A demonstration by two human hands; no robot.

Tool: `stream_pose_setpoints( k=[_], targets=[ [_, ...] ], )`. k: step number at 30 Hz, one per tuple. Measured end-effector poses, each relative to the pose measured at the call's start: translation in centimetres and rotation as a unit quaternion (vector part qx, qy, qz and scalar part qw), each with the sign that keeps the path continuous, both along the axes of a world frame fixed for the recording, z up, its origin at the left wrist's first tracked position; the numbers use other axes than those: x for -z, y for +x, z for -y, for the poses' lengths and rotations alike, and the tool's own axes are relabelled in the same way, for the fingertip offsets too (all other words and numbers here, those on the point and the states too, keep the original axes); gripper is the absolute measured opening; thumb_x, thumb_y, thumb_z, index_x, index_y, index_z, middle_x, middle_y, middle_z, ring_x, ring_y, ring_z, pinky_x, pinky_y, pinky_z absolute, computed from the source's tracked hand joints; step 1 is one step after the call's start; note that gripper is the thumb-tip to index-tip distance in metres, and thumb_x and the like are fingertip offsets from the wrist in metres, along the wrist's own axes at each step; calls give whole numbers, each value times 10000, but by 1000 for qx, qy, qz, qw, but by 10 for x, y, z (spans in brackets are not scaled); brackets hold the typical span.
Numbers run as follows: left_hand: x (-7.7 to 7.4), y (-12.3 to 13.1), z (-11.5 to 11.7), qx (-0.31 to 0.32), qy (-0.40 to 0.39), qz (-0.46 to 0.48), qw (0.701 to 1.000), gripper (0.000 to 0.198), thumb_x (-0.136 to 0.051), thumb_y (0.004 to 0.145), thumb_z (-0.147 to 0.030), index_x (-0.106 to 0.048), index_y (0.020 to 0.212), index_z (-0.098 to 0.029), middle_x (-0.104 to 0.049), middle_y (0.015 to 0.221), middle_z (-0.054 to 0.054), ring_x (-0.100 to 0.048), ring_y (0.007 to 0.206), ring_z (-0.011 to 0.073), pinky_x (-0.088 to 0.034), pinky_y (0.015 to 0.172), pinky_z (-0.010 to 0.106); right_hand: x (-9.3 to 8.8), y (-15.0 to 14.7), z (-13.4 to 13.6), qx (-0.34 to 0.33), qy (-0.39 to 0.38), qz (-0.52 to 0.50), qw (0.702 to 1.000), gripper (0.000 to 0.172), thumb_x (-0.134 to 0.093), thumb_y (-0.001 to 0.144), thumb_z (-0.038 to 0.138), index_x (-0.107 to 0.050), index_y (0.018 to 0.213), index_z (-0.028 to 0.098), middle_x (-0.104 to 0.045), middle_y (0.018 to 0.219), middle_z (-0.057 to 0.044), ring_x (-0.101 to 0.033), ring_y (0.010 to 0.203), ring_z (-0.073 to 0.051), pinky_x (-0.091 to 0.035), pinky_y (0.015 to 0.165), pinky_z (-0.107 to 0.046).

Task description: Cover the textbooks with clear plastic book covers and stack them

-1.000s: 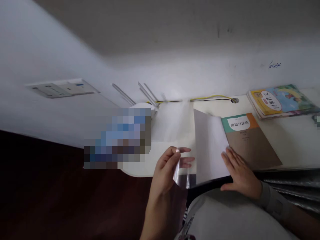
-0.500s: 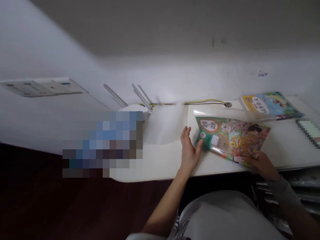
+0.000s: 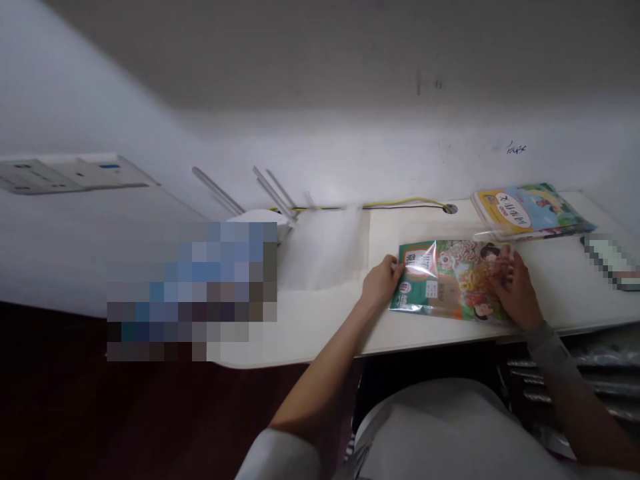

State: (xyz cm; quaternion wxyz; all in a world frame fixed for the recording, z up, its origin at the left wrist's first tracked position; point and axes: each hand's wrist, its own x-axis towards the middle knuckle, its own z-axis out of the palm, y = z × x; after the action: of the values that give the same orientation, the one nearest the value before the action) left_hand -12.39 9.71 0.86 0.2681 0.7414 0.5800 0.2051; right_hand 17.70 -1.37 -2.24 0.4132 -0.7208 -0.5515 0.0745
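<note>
Textbook point(image 3: 445, 280) in glossy plastic film | left hand point(image 3: 381, 283) fingers pressing corner | right hand point(image 3: 515, 290) fingers spread flat

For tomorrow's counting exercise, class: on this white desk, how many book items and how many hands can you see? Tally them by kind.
Green-and-red picture book in clear plastic film: 1
Stack of yellow-and-blue paperback books: 1
Left bare hand, right bare hand: 2
Total: 4

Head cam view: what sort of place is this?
Likely a student's study corner: a white desk, a stack of colourful paperback schoolbooks, and a white multi-antenna Wi-Fi router.
</note>
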Motion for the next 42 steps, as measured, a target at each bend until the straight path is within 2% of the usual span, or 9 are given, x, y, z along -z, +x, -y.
stream_pose_setpoints(
  k=[3, 13, 19, 24, 27, 29, 31, 37, 42],
  targets=[
    [-1, 8, -7, 0, 20, 18, 1000, 302, -456, 878, -430, -545, 1042, -193, -657, 895, 73, -605, 778, 194, -413, 654, 271, -4, 7, -16, -50, 12, 55, 997, 740, -517, 803, 508, -277, 1399, 141, -494, 1286, -185, -512, 1141, -302, -413, 960, -489],
    [1, 7, -21, 5, -18, 105, 994, 580, -286, 873, -623, -608, 721, -165, -654, 686, 65, -608, 685, 204, -424, 623, 284, 5, 10, -29, -32, -20, -10, 999, 709, -413, 858, 517, -227, 1430, 141, -628, 1109, -155, -622, 934, -293, -471, 815, -448],
    [7, -2, -18, -10, -23, 132, 991, 473, -329, 904, -500, -601, 1033, -135, -675, 753, 61, -618, 667, 181, -467, 636, 286, 12, 9, -37, -31, -16, -14, 999, 668, -413, 858, 479, -262, 1415, 143, -636, 1051, -133, -621, 901, -284, -479, 812, -461],
    [7, 5, -11, -41, 126, 5, 991, 527, -516, 839, -264, -406, 1344, -156, -588, 1192, 160, -539, 1104, 269, -406, 926, 403, 14, 10, -44, -59, 39, 71, 995, 522, -436, 849, 419, -433, 1303, 162, -544, 1206, -155, -498, 1146, -284, -390, 984, -481],
    [8, 17, 1, 77, 227, -57, 969, 487, -456, 888, -306, -414, 1347, -147, -445, 1382, 163, -381, 1290, 271, -298, 1052, 426, 18, 10, -49, -65, 48, 115, 990, 465, -426, 851, 398, -509, 1230, 142, -487, 1255, -173, -433, 1210, -290, -357, 1022, -493],
    [11, 26, 9, 178, 225, -88, 954, 537, -454, 890, -423, -405, 1360, -167, -404, 1427, 143, -304, 1345, 289, -231, 1091, 464, 20, 10, -54, -81, 35, 130, 988, 430, -397, 865, 381, -550, 1185, 138, -493, 1249, -175, -445, 1196, -288, -358, 1023, -497],
    [15, 32, 12, 218, 198, -133, 946, 609, -470, 856, -531, -405, 1365, -202, -374, 1453, 127, -251, 1367, 331, -187, 1097, 516, 22, 9, -63, -112, 18, 141, 984, 402, -358, 883, 356, -581, 1149, 153, -534, 1207, -160, -481, 1156, -274, -370, 1016, -488],
    [21, 22, -11, 18, 136, -188, 973, 568, -418, 886, -486, -415, 1337, -141, -384, 1429, 190, -315, 1324, 361, -249, 1050, 538, 20, 4, -99, -104, 24, 157, 982, 377, -422, 830, 335, -593, 1108, 148, -575, 1159, -156, -506, 1115, -268, -399, 978, -440],
    [24, 8, -37, -75, 112, -41, 990, 508, -472, 861, -300, -413, 1308, -66, -524, 1277, 220, -444, 1233, 299, -301, 1035, 430, 18, 5, -126, -43, 32, 141, 989, 395, -431, 801, 300, -587, 1097, 90, -630, 974, -184, -562, 958, -299, -405, 907, -478]
  ],
)
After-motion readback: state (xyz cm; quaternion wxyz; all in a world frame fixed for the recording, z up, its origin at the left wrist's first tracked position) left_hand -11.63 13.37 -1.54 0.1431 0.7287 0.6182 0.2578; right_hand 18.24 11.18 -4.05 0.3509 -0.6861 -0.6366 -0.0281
